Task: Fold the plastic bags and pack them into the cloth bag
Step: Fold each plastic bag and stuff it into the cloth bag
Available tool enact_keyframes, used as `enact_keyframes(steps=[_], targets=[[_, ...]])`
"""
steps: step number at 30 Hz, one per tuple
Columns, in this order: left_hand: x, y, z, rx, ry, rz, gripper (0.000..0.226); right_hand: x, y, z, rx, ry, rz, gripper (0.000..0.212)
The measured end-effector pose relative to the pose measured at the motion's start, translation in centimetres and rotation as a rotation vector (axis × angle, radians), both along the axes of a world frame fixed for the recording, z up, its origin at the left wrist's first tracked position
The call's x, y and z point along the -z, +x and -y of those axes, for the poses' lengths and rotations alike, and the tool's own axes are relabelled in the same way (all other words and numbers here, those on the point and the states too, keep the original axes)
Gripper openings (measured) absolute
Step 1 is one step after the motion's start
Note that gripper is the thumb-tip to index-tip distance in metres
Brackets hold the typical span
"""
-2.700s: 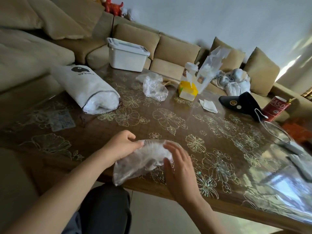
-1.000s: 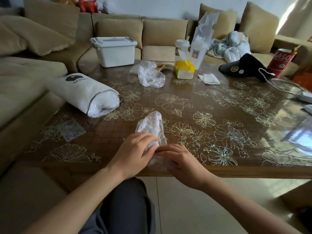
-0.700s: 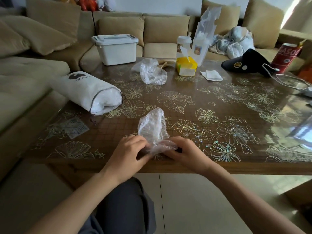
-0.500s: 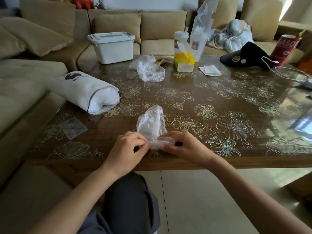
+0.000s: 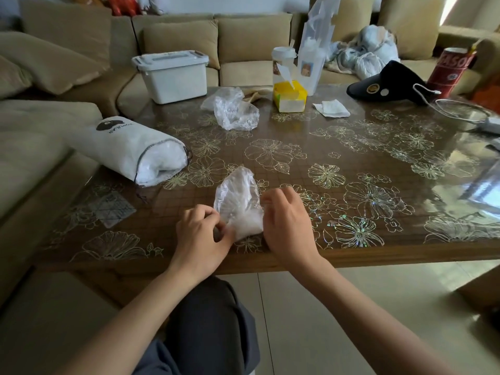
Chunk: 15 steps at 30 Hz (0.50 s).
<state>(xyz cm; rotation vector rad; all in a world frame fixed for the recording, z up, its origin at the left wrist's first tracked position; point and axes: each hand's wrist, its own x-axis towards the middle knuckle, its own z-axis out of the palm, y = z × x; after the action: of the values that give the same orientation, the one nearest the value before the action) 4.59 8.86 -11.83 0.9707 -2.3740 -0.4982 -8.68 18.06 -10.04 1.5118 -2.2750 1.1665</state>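
- Closest to the camera: the person's knee in dark trousers (image 5: 211,320), tucked just under the near edge of the surface (image 5: 351,163), a wooden table with a glossy flower-pattern top.
- The left hand (image 5: 200,236) sits at the near edge with thumb and fingers curled in, pinching the lower left corner of the plastic bag (image 5: 238,201).
- The right hand (image 5: 286,226) is knuckles up, fingers curled down onto the bag's right edge and holding it there (this hand is a bit blurry and the fingertips are hidden).
- So the plastic bag lies flat on the surface right between the two hands. Its narrow near end is bunched up between them, and the wider rumpled end fans out away from the person, past the knuckles.
- Further back on the left, the white cloth bag (image 5: 130,150) lies on its side near the left edge, well apart from the hands. Its drawstring mouth points toward the middle of the surface, and it's already stuffed with white plastic.
- Past the middle, a second plastic bag (image 5: 232,109) sits crumpled and unfolded.
- Along the far edge there's a yellow tissue box (image 5: 289,96), a white napkin (image 5: 331,108) just right of it, a tall clear bag (image 5: 315,50) standing behind it, a black cap (image 5: 387,82) and a red can (image 5: 451,71).
- Behind all that, a white lidded storage box (image 5: 173,74) sits on the beige sofa (image 5: 243,36).
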Motion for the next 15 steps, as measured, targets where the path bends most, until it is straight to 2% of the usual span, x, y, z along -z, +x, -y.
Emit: enact_keyframes(steps=[2,4,7,11,13,15], targets=[[0.0,0.0,0.1,-0.001,0.007,0.02,0.037,-0.2,0.4,-0.6,-0.214,0.03,-0.17,0.029],[-0.1,0.0,0.2,-0.009,0.009,0.011,0.034,0.4,0.3,-1.2,-0.389,0.218,-0.269,0.039],[-0.4,0.0,0.1,-0.024,0.019,-0.005,0.023,1.4,-0.8,-2.0,-0.447,0.394,-0.232,0.048],[-1.2,0.1,-0.2,-0.116,-0.056,0.023,0.016,1.3,-1.6,-2.3,-0.452,0.393,-0.161,0.05],[-1.4,0.3,-0.2,0.004,-0.154,-0.032,0.009,1.1,-1.5,-2.1,-0.443,0.376,-0.136,0.047],[-1.9,0.4,-0.1,0.212,-0.168,-0.006,0.026,0.9,-1.4,-1.7,-0.431,0.356,-0.114,0.044]])
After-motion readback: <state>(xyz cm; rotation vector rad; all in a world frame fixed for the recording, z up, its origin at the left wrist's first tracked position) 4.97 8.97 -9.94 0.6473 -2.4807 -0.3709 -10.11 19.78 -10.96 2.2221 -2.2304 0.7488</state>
